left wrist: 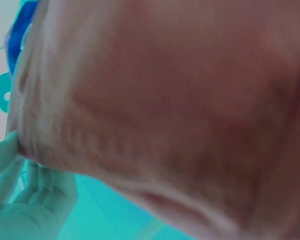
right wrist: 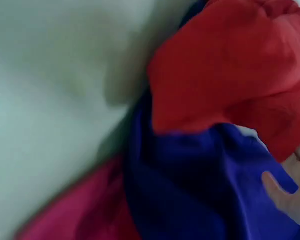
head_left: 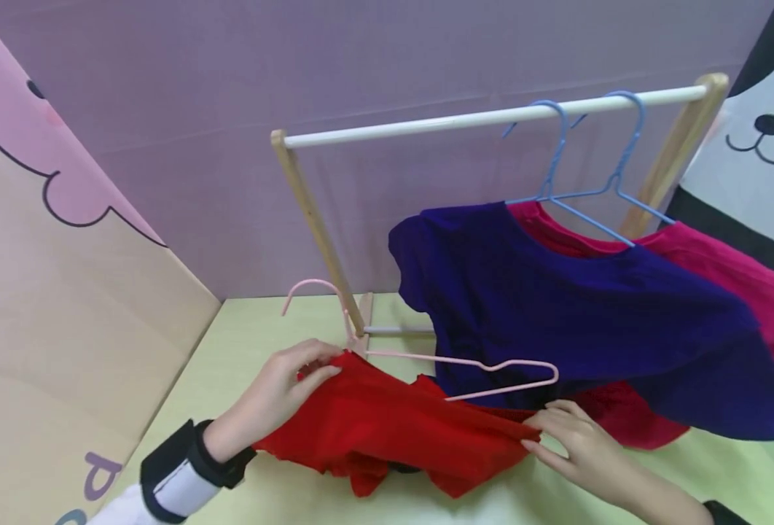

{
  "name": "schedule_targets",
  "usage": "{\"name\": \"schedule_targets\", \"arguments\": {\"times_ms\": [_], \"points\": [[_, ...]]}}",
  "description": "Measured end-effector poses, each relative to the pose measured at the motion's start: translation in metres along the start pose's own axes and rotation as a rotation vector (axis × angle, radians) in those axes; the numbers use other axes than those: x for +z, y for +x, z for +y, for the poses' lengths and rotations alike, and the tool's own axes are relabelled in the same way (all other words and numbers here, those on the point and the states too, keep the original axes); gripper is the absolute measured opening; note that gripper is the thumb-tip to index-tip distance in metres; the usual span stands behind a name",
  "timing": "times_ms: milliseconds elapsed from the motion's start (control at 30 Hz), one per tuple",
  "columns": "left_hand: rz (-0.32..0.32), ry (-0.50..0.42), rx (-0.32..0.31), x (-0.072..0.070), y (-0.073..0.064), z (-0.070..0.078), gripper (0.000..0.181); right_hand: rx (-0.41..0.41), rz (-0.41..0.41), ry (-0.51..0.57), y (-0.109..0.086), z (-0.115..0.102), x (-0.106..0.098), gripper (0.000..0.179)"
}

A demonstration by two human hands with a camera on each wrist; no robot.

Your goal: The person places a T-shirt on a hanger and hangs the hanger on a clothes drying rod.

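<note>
A red shirt (head_left: 393,415) is held up between both hands above the table. The left hand (head_left: 288,386) pinches its top edge at the left, beside the neck of a pink hanger (head_left: 452,359). At the shirt's right end, the right hand (head_left: 584,445) pinches the edge between thumb and fingers. The hanger's right arm sticks out above the cloth, while its left arm is hidden behind or inside the shirt. Cloth fills most of the left wrist view, with the left hand's fingers (left wrist: 32,195) at its edge. In the right wrist view the right hand (right wrist: 292,192) is partly cut off.
A clothes rack with a white rail (head_left: 413,127) and wooden posts stands behind. On blue hangers (head_left: 554,157) hang a dark blue T-shirt (head_left: 525,292) and a pink T-shirt (head_left: 741,270), close behind the right hand. The pale green table (head_left: 256,328) meets printed wall panels.
</note>
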State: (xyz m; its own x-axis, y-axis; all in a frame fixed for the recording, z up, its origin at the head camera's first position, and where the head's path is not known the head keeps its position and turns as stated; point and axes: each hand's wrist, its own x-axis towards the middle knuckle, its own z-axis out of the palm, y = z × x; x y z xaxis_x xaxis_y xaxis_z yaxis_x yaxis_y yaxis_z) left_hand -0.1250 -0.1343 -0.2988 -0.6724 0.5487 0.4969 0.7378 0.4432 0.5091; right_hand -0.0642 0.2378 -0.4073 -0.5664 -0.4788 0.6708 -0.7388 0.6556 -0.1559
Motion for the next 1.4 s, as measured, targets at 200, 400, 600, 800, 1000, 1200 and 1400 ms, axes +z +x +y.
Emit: {"name": "schedule_targets", "arguments": {"times_ms": [200, 400, 600, 800, 1000, 1200, 1400], "points": [[-0.036, 0.004, 0.059, -0.004, -0.01, -0.007, 0.028, 0.022, -0.006, -0.054, 0.013, 0.013, -0.034, 0.013], [-0.054, -0.009, 0.059, 0.002, -0.01, -0.007, 0.028, -0.061, 0.087, -0.042, 0.038, 0.012, -0.044, 0.028], [-0.087, -0.025, 0.006, 0.017, -0.008, -0.003, 0.026, -0.098, 0.099, 0.051, 0.064, -0.001, -0.041, 0.021], [-0.075, -0.016, -0.049, 0.029, -0.009, -0.001, 0.025, -0.13, 0.105, 0.144, 0.08, -0.016, -0.029, 0.021], [-0.104, -0.061, -0.062, 0.03, -0.012, 0.0, 0.027, -0.126, 0.098, 0.199, 0.086, -0.023, -0.019, 0.011], [-0.101, -0.102, -0.055, 0.03, -0.008, 0.0, 0.027, -0.051, 0.037, 0.314, 0.087, -0.033, -0.007, 0.009], [-0.069, -0.155, -0.035, 0.03, -0.006, 0.002, 0.024, 0.071, 0.112, 0.462, 0.079, -0.034, 0.012, 0.037]]}}
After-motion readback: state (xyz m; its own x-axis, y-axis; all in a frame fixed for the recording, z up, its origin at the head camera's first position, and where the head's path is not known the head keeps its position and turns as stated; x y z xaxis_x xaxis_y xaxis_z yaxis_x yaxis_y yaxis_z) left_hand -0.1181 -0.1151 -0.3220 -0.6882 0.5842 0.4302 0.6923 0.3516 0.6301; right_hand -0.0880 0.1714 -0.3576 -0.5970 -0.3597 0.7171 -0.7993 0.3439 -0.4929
